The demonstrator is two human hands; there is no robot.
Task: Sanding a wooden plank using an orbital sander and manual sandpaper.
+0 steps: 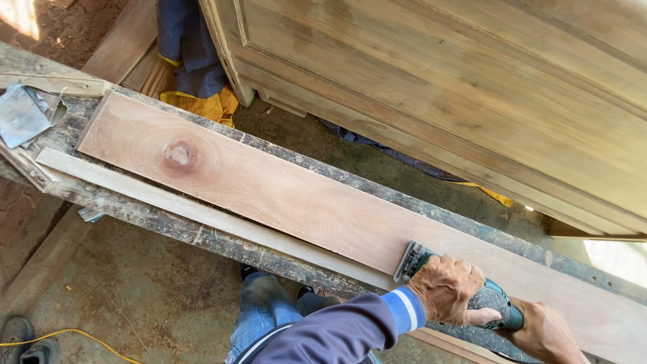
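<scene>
Left hand point(450, 288) clamped over the top of the teal-green handheld power sander point(465, 286) — fingers curled tight. Right hand point(544, 331) wrapped around its rear grip. The sander sits on the long reddish wooden plank point(269, 192), near that plank's right end, atop the dusty tabletop point(155, 219).

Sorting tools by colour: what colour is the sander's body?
Teal-green sander, gripped by both hands; head view.

Left hand point(450, 290): palm down, fingers curled over and closed in a firm grip, thumb pointing right. Left forearm enters from bottom centre, sleeved to the wrist. Right hand point(544, 331): low at bottom right, bare wrist, fingers hidden, grip unclear
</scene>
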